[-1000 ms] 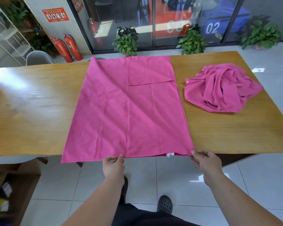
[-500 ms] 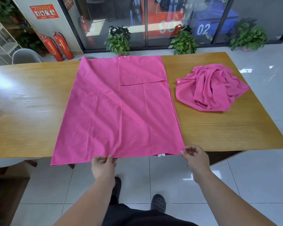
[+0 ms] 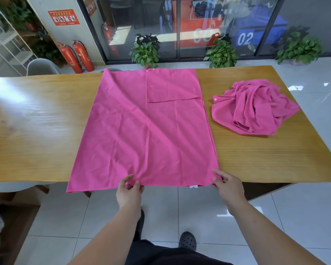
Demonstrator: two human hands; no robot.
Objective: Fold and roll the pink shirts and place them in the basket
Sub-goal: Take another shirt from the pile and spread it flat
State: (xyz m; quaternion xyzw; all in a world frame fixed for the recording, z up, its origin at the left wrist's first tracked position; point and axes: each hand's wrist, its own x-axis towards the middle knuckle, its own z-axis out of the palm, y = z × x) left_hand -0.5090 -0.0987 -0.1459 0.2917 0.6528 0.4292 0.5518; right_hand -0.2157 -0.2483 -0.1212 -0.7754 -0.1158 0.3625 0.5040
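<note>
So the flat pink shirt point(image 3: 145, 131) is spread across the middle of the desk point(image 3: 36, 131). Its far edge sits right at the far desk edge, and its near hem hangs a bit over the near edge. The left hand point(image 3: 129, 194) pinches that hem around the middle, and the right hand point(image 3: 227, 186) pinches the near right corner. A wide stretch of wood shows left of the shirt. On the right, a strip of wood separates it from the crumpled pink shirt point(image 3: 254, 108), which is heaped toward the far right, close to the right desk edge but not over it.
</note>
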